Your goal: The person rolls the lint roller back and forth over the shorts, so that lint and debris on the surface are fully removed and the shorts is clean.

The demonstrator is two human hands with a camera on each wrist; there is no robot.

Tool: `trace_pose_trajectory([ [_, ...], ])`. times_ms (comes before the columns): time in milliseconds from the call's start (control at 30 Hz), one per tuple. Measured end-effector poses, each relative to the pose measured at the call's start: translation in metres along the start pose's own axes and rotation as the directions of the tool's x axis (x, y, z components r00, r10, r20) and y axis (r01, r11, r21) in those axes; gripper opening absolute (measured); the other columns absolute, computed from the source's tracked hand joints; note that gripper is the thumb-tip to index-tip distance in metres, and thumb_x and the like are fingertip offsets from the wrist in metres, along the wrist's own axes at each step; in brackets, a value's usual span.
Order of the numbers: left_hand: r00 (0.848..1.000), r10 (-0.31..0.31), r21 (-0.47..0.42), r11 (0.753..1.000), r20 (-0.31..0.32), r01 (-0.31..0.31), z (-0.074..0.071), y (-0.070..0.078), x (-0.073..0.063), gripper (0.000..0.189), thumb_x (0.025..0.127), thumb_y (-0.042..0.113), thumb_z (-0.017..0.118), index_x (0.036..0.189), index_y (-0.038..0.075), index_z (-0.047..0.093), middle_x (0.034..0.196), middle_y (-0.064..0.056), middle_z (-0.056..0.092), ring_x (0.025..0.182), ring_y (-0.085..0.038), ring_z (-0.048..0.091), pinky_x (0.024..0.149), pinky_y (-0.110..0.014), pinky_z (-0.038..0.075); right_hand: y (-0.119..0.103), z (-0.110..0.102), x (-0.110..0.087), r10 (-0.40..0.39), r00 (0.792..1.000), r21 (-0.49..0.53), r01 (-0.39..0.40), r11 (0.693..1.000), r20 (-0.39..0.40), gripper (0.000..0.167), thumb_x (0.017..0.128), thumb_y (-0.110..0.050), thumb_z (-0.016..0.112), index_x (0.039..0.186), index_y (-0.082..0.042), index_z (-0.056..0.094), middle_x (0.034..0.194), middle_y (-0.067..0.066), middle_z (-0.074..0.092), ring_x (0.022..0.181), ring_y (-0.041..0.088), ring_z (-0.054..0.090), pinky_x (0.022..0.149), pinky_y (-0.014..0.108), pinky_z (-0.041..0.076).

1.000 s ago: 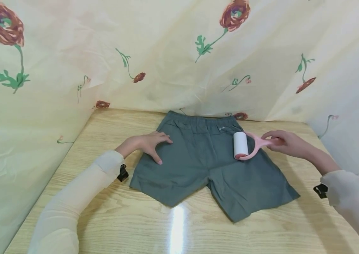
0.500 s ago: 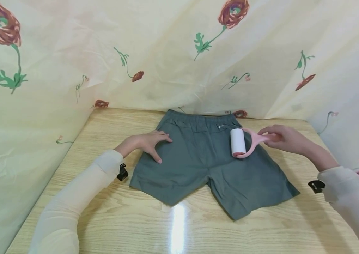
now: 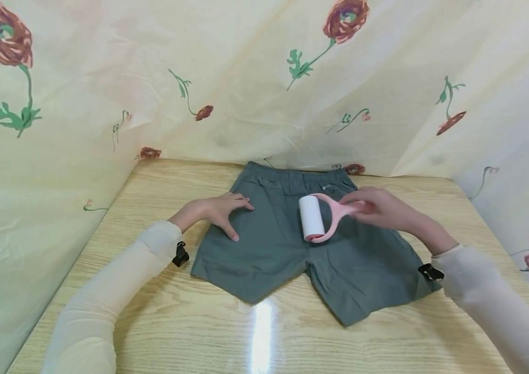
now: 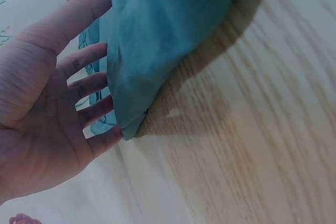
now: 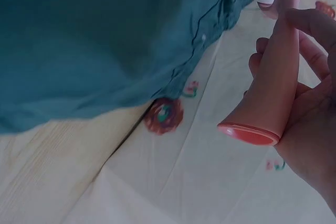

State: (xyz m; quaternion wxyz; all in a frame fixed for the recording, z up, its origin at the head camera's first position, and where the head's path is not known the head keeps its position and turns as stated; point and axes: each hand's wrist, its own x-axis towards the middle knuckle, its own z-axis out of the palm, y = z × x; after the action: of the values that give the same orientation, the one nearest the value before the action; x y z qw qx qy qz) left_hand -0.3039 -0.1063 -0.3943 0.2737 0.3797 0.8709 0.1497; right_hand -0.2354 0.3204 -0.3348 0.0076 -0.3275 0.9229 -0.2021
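Since the earlier frame, the white roller [image 3: 312, 218] has moved left, to mid-shorts. I see the right hand [image 3: 379, 208] curled round its pink handle [image 5: 268, 90]; the left hand [image 3: 220, 212], fingers spread wide, touches the grey shorts [image 3: 269, 249] at left. Count: one roller, one pair of shorts. Small mark [image 3: 325, 188], far right waistband [image 3: 292, 182]: unreadable.

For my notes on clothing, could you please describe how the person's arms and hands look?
The left hand and right hand are ungloved. The left sleeve and right sleeve are plain cream. A small black device sits near each sleeve's end.
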Motion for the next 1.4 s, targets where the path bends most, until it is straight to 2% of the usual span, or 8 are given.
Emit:
trace_pose_trajectory([
  [333, 1.0, 0.002, -0.004, 1.0, -0.001, -0.002, -0.003, 0.002, 0.001, 0.092, 0.083, 0.041, 0.085, 0.158, 0.016, 0.037, 0.17, -0.015, 0.017, 0.157, -0.039, 0.014, 0.124, -0.056, 0.025, -0.016, 0.022, 0.031, -0.062, 0.997, -0.014, 0.063, 0.998, 0.048, 0.035, 0.089, -0.001, 0.076, 0.123, -0.008, 0.073, 0.106, 0.005, 0.072, 0.09, 0.017, 0.057, 0.079, 0.038, 0.05],
  [500, 1.0, 0.004, -0.005, 1.0, -0.001, -0.004, -0.004, 0.003, 0.002, 0.093, 0.083, 0.04, 0.086, 0.158, 0.016, 0.038, 0.17, -0.015, 0.018, 0.157, -0.038, 0.014, 0.125, -0.055, 0.025, -0.023, 0.03, 0.044, -0.054, 0.996, -0.027, 0.056, 0.998, 0.065, 0.035, 0.09, -0.005, 0.076, 0.124, -0.009, 0.072, 0.107, 0.007, 0.072, 0.091, 0.019, 0.057, 0.081, 0.041, 0.05],
  [733, 1.0, 0.001, -0.012, 1.0, -0.005, -0.001, -0.006, 0.004, 0.001, 0.092, 0.083, 0.04, 0.086, 0.158, 0.014, 0.038, 0.169, -0.016, 0.019, 0.156, -0.04, 0.015, 0.124, -0.057, 0.025, -0.038, 0.035, 0.059, -0.042, 0.992, -0.034, 0.047, 0.998, 0.119, 0.037, 0.094, -0.009, 0.073, 0.13, -0.01, 0.07, 0.104, 0.005, 0.069, 0.088, 0.019, 0.054, 0.08, 0.039, 0.046],
  [933, 1.0, -0.009, -0.004, 1.0, 0.001, 0.009, -0.005, 0.003, 0.0, 0.092, 0.083, 0.041, 0.085, 0.158, 0.015, 0.038, 0.169, -0.016, 0.019, 0.156, -0.04, 0.016, 0.124, -0.057, 0.025, -0.045, 0.038, 0.066, -0.019, 0.985, -0.029, 0.024, 0.999, 0.171, 0.04, 0.095, -0.009, 0.071, 0.135, -0.011, 0.067, 0.089, 0.002, 0.059, 0.079, 0.017, 0.045, 0.074, 0.036, 0.038],
  [1200, 1.0, -0.001, -0.002, 1.0, -0.002, 0.001, -0.003, 0.001, 0.0, 0.092, 0.083, 0.042, 0.085, 0.157, 0.014, 0.039, 0.168, -0.017, 0.021, 0.155, -0.04, 0.018, 0.123, -0.057, 0.026, -0.041, 0.045, 0.068, -0.02, 0.979, 0.005, 0.019, 1.0, 0.203, 0.042, 0.096, -0.009, 0.07, 0.138, -0.01, 0.065, 0.092, 0.003, 0.062, 0.08, 0.016, 0.046, 0.072, 0.033, 0.04],
  [1400, 1.0, 0.001, -0.005, 1.0, 0.0, -0.001, -0.002, -0.001, 0.001, 0.091, 0.083, 0.041, 0.085, 0.157, 0.014, 0.039, 0.168, -0.017, 0.02, 0.155, -0.04, 0.018, 0.123, -0.057, 0.026, -0.034, 0.046, 0.065, 0.0, 0.973, 0.051, -0.012, 0.999, 0.23, 0.045, 0.097, -0.011, 0.07, 0.141, -0.011, 0.063, 0.08, -0.001, 0.056, 0.074, 0.015, 0.045, 0.074, 0.036, 0.041],
])
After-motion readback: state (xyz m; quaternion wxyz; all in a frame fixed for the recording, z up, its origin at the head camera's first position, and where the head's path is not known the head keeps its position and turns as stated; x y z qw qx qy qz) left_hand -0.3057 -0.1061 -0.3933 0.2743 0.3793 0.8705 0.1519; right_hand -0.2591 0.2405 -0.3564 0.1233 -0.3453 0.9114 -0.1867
